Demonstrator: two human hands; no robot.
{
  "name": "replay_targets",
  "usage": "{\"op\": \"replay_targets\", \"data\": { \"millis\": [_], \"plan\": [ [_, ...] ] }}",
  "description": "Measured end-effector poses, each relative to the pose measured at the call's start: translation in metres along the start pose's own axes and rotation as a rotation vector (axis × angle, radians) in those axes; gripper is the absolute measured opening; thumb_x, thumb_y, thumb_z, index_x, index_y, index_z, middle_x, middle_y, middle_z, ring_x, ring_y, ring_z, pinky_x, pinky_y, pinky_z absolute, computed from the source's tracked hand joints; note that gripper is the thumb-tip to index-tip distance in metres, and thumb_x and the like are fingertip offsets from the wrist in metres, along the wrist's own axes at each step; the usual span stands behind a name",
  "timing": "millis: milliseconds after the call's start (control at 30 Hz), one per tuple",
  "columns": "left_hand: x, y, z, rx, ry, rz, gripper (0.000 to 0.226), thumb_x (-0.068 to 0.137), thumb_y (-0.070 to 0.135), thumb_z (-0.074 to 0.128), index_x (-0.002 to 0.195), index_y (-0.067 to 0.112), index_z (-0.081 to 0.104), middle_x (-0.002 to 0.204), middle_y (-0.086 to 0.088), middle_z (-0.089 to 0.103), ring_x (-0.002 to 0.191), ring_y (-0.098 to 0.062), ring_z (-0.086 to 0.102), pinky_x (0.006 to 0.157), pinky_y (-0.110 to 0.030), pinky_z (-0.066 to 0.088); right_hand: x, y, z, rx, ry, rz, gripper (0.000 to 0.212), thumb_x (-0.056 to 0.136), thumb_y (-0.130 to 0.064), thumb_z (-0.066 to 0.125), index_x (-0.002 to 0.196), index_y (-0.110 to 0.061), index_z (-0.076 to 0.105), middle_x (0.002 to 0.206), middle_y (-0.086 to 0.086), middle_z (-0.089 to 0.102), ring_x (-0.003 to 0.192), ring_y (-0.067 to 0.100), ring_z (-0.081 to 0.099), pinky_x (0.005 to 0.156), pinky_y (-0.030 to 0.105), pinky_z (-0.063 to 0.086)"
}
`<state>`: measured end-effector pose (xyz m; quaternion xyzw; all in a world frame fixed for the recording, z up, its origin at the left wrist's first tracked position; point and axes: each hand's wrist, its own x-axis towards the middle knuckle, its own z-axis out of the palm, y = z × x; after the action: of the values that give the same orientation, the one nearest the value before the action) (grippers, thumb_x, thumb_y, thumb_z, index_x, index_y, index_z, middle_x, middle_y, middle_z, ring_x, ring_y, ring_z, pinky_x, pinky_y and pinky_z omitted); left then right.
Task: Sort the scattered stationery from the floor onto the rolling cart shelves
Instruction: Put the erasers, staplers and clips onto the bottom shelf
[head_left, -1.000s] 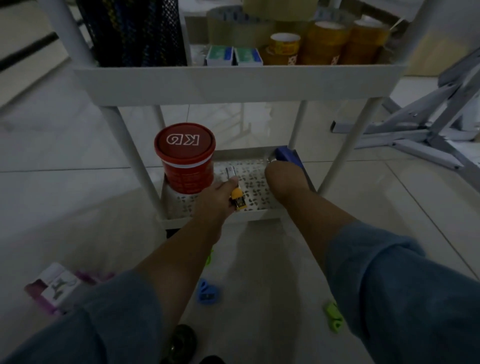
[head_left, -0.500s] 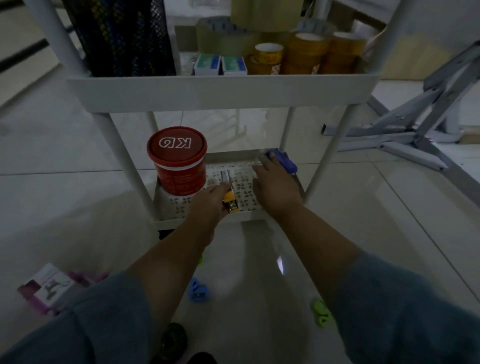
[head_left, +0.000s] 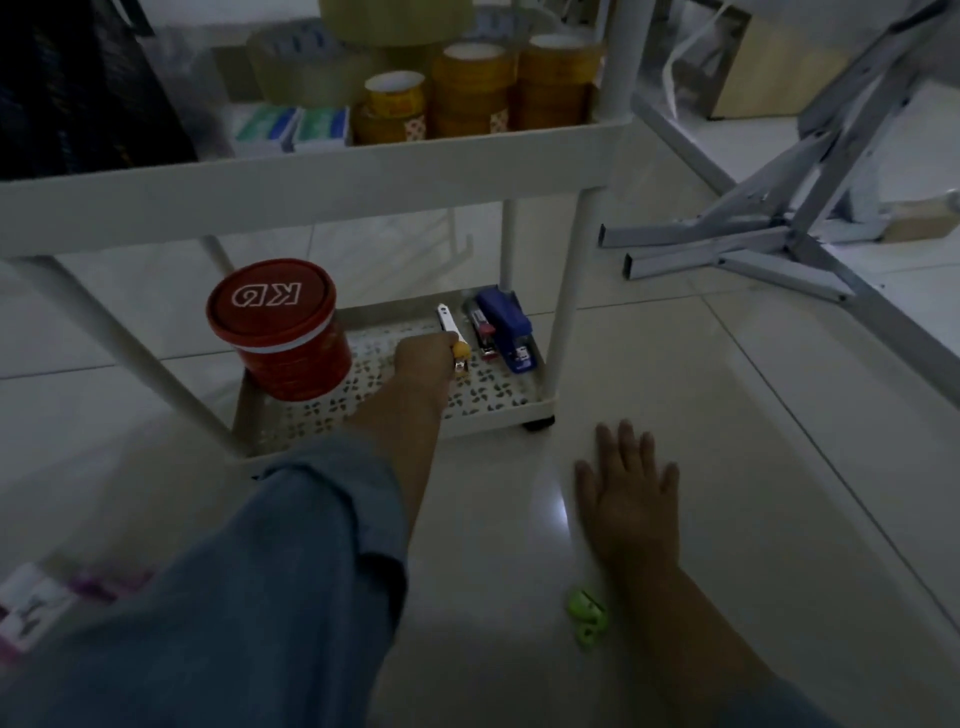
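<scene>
My left hand (head_left: 423, 361) reaches into the white cart's bottom shelf (head_left: 488, 405) and holds a small yellow and white stapler (head_left: 453, 338) just above the perforated tray. To its right on that shelf lie a blue stapler (head_left: 506, 327) and a small dark red stapler (head_left: 483, 335). A red tub (head_left: 280, 330) with a white-lettered lid stands at the shelf's left. My right hand (head_left: 628, 499) lies flat on the floor tiles, fingers spread, holding nothing. A green clip (head_left: 587, 616) lies on the floor near my right wrist.
The cart's upper shelf (head_left: 332, 187) carries several tape rolls (head_left: 467, 88), small boxes (head_left: 291, 127) and a dark mesh holder (head_left: 78, 93). A grey metal folding frame (head_left: 779, 228) stands on the floor at right. A pink and white packet (head_left: 36, 608) lies at far left.
My right hand has let go of the blue stapler on the bottom shelf and come back to rest flat on the floor. My left hand has shifted the yellow stapler rightward.
</scene>
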<state>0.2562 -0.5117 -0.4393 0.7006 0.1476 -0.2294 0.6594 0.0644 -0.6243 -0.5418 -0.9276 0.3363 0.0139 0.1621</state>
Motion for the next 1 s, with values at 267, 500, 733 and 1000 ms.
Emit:
{"op": "replay_targets", "data": {
  "millis": [267,500,733,1000],
  "plan": [
    [0.031,-0.010,0.008,0.162,0.022,0.070,0.036,0.088,0.013,0.059,0.120,-0.003,0.060,0.108,-0.015,0.066,0.080,-0.020,0.058,0.082,-0.029,0.048,0.002,0.000,0.007,-0.011,0.037,0.006,0.068,0.086,-0.055,0.007,0.150,-0.030,0.004,0.159,-0.005,-0.004,0.147,0.017,-0.007,0.117,0.042,-0.007],
    [0.015,-0.019,0.022,0.236,0.047,0.311,0.033,0.088,0.020,0.064,0.115,0.000,0.062,0.102,-0.008,0.062,0.091,-0.019,0.056,0.067,-0.015,0.049,0.000,0.000,0.005,-0.016,0.039,0.014,0.069,0.085,-0.055,0.008,0.150,-0.030,0.004,0.159,-0.004,-0.004,0.147,0.017,-0.007,0.117,0.041,-0.007],
    [0.021,-0.023,0.033,0.129,0.020,0.311,0.023,0.097,0.020,0.049,0.101,0.004,0.065,0.099,-0.013,0.061,0.089,-0.020,0.054,0.079,-0.031,0.045,0.001,0.000,0.005,-0.015,0.043,0.014,0.068,0.086,-0.054,0.009,0.150,-0.030,0.006,0.159,-0.004,-0.002,0.147,0.016,-0.006,0.117,0.041,-0.006],
    [0.007,-0.009,0.016,0.261,0.039,0.313,0.026,0.101,0.028,0.035,0.104,0.014,0.056,0.099,-0.004,0.048,0.087,-0.019,0.050,0.073,-0.025,0.039,-0.001,-0.001,0.004,0.000,0.020,0.002,0.060,0.095,-0.052,0.017,0.150,-0.030,0.005,0.159,-0.004,-0.002,0.147,0.017,-0.007,0.117,0.043,-0.006]
  ]
}}
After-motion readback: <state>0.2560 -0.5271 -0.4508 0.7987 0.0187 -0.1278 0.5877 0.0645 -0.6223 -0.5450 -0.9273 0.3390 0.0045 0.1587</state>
